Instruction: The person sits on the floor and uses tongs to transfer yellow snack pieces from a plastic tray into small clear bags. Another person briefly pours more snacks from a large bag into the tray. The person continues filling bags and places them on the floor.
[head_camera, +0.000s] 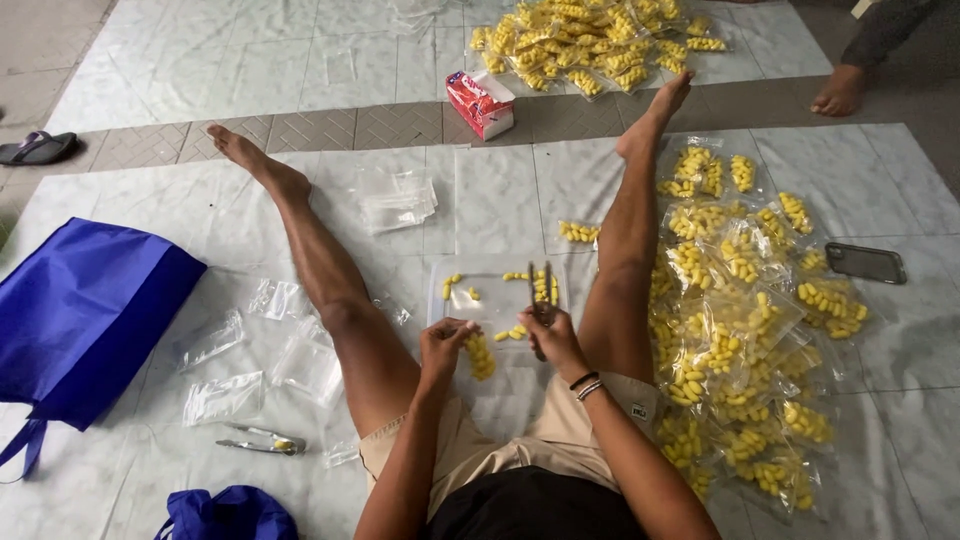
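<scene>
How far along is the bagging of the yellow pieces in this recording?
Well underway. Done: many filled clear bags lie piled at the person's right, with another heap farther off. In hand: the left hand holds a partly filled bag, while the right hand works tongs over a clear tray with few loose pieces. Left: empty bags on the floor.

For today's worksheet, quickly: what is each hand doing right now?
Left hand: closed on a small clear bag of yellow pieces.
Right hand: closed around metal tongs, tips over the clear tray.
</scene>
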